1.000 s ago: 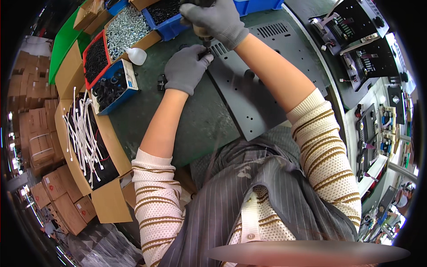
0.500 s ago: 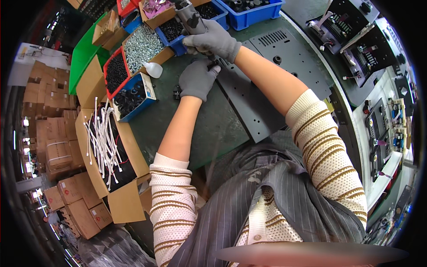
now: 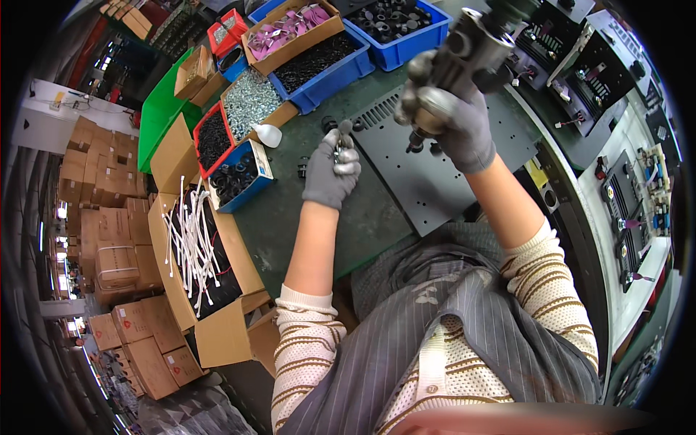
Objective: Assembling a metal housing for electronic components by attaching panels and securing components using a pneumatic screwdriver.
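Observation:
My right hand [image 3: 460, 127], in a grey glove, is wrapped round a dark grey power screwdriver [image 3: 464, 54]. The tool is raised above the metal panel, its tip pointing down. My left hand [image 3: 330, 174], also gloved, is closed beside the panel's left edge. Between its thumb and fingers is a small metal part [image 3: 339, 148], too small to name surely. The flat grey perforated panel [image 3: 417, 188] lies on the green table. Small black round parts [image 3: 329, 123] lie just beyond my left hand, and another black piece [image 3: 303, 167] is to its left.
At the left, a bin of silver screws [image 3: 250, 98], a red bin of black screws [image 3: 212, 138] and a box of white cables [image 3: 192, 239] stand together. Blue bins [image 3: 319, 87] line the back beside a carton of purple pieces [image 3: 290, 32]. A white bottle [image 3: 268, 135] is near.
My right hand has lifted the power screwdriver off the panel's far left corner and moved right. My left hand, now separate from it, has shifted slightly right and shows a small metal part.

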`<act>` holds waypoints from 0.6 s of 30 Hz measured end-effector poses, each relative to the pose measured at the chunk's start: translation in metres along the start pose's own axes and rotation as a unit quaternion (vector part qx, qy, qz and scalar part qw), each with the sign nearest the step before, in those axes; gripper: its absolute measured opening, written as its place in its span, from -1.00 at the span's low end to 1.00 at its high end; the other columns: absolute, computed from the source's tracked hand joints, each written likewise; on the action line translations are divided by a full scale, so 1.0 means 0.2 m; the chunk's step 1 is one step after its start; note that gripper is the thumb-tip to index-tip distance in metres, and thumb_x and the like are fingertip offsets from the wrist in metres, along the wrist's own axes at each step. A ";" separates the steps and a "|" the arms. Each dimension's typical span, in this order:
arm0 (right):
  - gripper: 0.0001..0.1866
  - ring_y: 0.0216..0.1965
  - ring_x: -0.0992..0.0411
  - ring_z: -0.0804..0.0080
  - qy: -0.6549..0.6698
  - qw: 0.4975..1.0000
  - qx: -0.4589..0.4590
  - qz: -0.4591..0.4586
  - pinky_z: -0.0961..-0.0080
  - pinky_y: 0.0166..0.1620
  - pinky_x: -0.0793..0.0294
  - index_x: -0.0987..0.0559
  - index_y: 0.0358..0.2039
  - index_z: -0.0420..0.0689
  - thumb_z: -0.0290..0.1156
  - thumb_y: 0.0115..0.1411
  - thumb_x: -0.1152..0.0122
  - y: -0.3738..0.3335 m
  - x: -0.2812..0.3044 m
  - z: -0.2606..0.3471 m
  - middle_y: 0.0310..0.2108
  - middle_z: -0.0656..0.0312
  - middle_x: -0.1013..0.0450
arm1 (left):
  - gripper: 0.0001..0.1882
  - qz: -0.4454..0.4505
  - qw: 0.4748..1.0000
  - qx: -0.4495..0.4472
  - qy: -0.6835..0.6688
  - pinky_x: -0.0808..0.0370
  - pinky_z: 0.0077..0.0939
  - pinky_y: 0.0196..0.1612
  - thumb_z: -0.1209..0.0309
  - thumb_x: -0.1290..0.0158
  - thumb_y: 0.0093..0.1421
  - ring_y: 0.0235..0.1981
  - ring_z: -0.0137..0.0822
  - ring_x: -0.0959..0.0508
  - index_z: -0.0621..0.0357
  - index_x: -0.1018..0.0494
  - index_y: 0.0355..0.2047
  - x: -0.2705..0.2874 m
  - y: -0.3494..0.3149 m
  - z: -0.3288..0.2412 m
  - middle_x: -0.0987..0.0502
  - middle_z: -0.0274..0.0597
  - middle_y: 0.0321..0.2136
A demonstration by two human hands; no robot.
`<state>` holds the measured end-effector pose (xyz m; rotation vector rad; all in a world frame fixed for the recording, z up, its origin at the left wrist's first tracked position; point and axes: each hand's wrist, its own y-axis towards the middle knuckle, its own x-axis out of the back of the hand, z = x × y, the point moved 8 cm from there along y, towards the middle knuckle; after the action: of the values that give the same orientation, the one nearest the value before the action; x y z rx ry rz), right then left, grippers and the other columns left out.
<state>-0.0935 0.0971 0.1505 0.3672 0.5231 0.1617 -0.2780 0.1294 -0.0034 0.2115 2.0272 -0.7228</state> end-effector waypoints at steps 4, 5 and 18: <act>-0.57 -0.33 -0.43 0.38 0.074 0.996 0.050 -0.015 0.31 -0.33 -0.50 -0.34 -0.03 -0.09 -0.48 0.03 -0.08 -0.12 0.08 0.04 -0.15 0.21 -0.33 | -0.78 -0.019 0.997 -0.039 0.071 -0.13 -0.79 -0.77 0.25 0.09 0.30 -0.66 -0.54 -0.27 0.07 -0.47 -0.21 -0.01 -0.09 0.12 -0.42 -0.37 -0.52; -0.57 -0.33 -0.43 0.38 0.075 0.996 0.047 -0.019 0.31 -0.33 -0.50 -0.34 -0.03 -0.09 -0.48 0.03 -0.08 -0.14 0.09 0.04 -0.15 0.21 -0.33 | -0.78 -0.024 0.997 -0.020 0.068 -0.13 -0.79 -0.77 0.25 0.09 0.30 -0.66 -0.54 -0.27 0.07 -0.47 -0.21 -0.02 -0.10 0.17 -0.42 -0.37 -0.52; -0.61 -0.39 -0.47 0.22 0.275 0.947 0.095 -0.139 0.31 -0.34 -0.48 -0.39 -0.13 -0.10 -0.41 -0.01 -0.21 -0.28 0.15 0.17 -0.44 0.14 -0.44 | -0.36 0.324 0.923 0.154 -0.140 -0.13 -0.71 -0.75 0.04 0.33 0.37 -0.72 -0.45 -0.19 0.03 -0.27 -0.83 -0.40 -0.30 0.68 -0.14 -0.36 -0.81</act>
<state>-0.0475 0.0422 0.1429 0.4332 1.1413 -0.0677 -0.1613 0.0144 0.0347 0.8669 1.4275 -0.5932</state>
